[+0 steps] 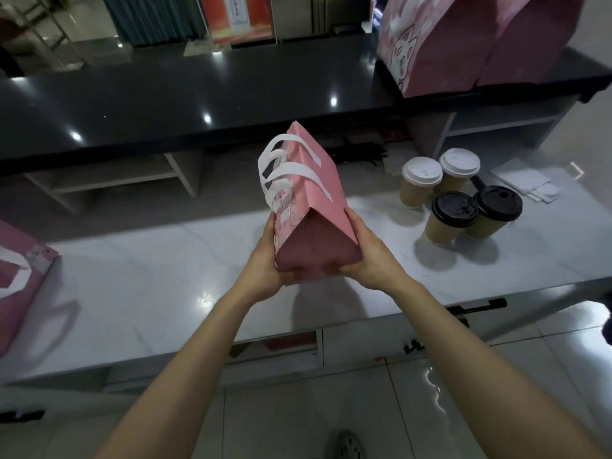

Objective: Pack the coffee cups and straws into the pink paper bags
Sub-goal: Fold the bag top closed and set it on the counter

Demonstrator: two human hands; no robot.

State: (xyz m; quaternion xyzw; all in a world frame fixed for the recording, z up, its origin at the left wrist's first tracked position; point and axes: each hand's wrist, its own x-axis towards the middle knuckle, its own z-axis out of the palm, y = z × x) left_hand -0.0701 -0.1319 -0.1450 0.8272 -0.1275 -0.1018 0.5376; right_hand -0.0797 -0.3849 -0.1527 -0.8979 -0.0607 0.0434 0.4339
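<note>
A pink paper bag (314,200) with white handles is held above the white marble counter (165,286), tilted away from me with its closed top pointing toward the black counter. My left hand (265,263) grips its near left corner and my right hand (367,256) grips its near right corner. To the right stand several brown coffee cups: two with white lids (422,172) (459,162) and two with black lids (455,209) (498,203). Dark straws (357,152) lie in the shadow behind the bag.
A raised black counter (198,104) runs along the back, with packed pink cat-print bags (463,44) at its right end. Another pink bag (20,286) lies flat at the left edge. White papers (530,183) lie at the far right. Drawers sit below the counter's front edge.
</note>
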